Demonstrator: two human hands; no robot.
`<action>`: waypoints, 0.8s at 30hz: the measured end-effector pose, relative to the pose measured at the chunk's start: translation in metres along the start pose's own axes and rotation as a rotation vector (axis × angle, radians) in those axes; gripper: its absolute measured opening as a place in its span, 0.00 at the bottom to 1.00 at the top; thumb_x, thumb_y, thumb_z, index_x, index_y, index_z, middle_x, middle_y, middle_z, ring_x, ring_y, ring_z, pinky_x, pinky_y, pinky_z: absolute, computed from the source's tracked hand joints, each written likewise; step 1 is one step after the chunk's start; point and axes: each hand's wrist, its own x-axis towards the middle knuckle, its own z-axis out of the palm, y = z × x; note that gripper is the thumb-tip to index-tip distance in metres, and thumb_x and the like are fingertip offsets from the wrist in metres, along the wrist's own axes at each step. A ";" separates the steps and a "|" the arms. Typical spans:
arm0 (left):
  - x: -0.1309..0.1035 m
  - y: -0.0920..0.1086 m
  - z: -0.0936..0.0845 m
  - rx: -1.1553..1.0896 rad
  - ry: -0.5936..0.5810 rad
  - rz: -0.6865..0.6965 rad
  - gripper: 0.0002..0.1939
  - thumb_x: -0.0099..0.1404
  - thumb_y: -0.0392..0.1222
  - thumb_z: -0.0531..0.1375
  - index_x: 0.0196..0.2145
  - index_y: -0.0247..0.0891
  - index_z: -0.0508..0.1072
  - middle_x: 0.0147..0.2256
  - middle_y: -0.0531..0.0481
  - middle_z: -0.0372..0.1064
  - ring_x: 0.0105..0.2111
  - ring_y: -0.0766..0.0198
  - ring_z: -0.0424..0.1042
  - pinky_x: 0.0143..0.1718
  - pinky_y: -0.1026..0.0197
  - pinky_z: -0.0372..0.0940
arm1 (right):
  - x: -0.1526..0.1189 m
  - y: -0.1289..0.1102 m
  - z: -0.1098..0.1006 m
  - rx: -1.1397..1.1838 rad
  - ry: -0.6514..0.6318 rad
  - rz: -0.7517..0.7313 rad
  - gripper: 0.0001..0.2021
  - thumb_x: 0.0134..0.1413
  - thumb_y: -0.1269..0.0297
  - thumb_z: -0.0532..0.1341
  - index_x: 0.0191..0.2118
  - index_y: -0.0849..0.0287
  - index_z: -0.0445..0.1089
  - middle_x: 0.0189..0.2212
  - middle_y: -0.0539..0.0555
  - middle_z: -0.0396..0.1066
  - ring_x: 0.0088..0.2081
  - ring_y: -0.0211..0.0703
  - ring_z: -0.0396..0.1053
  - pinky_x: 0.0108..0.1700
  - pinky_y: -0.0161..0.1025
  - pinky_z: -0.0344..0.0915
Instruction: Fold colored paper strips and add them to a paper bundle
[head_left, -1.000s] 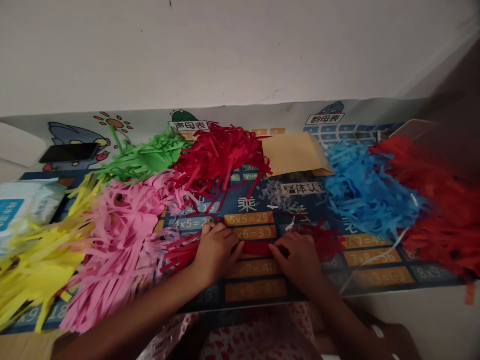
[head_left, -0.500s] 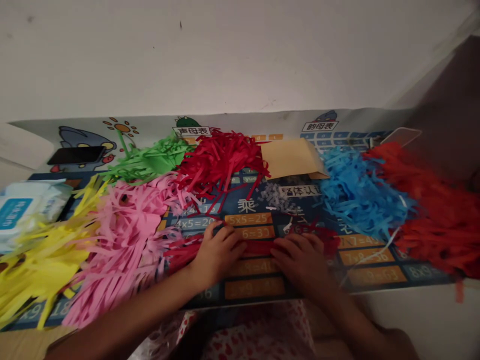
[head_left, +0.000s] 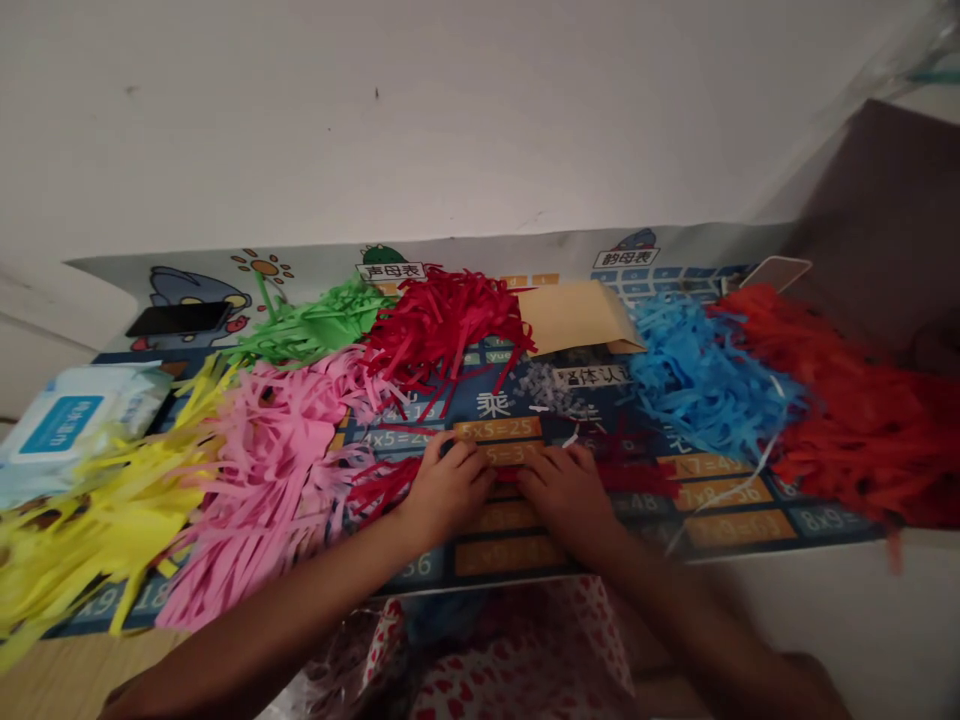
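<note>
On the near side of the envelope (head_left: 574, 320), left hand (head_left: 454, 487) and right hand (head_left: 568, 492), just apart, pinch the red paper (head_left: 634, 480) by its middle, fringe (head_left: 384, 486) lying out beyond each. Step in hand looks like rolling that middle narrow; next move seems to call for firm, even pressure.

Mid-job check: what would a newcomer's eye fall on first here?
Likely the loose orange-red heap of shredded paper at far right, beside a bright blue shredded-paper heap. At left, fringed pink paper and fringed yellow paper spread widely. Front and centre, the left hand and right hand touch a flat red paper strip with fringed ends.
</note>
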 end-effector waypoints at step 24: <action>0.006 -0.016 0.000 -0.183 -0.036 -0.198 0.07 0.67 0.41 0.59 0.31 0.40 0.74 0.29 0.51 0.72 0.36 0.59 0.65 0.43 0.51 0.50 | -0.003 0.032 0.005 0.284 -0.055 0.405 0.04 0.55 0.65 0.63 0.29 0.56 0.71 0.31 0.51 0.71 0.36 0.44 0.64 0.37 0.41 0.49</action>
